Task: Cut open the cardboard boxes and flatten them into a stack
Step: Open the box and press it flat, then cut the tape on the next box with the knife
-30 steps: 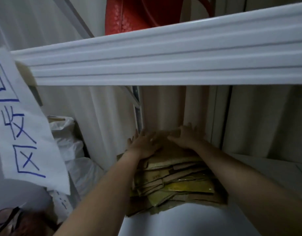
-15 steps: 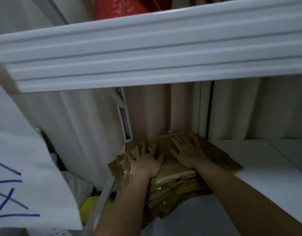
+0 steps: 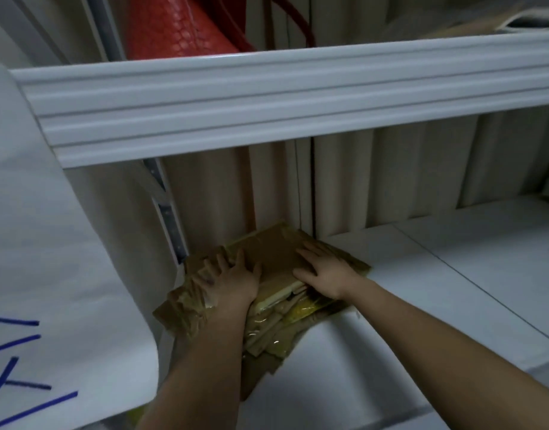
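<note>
A stack of flattened brown cardboard boxes with yellow tape lies on the left end of a white shelf, pushed into the back corner. My left hand presses flat on the stack's left side, fingers spread. Flat on the top sheet's right side rests my right hand, fingers straight and pointing toward the back wall. Crumpled taped flaps stick out of the stack's near edge below my hands.
A white moulded shelf edge spans the view above, with a red bag on top of it. A white paper sheet with blue marks hangs at left. Ribbed beige wall panels close the back.
The view has shifted closer and to the right. Both hands stay flat on the stack, now a little farther apart, with the right hand nearer the stack's right edge.
</note>
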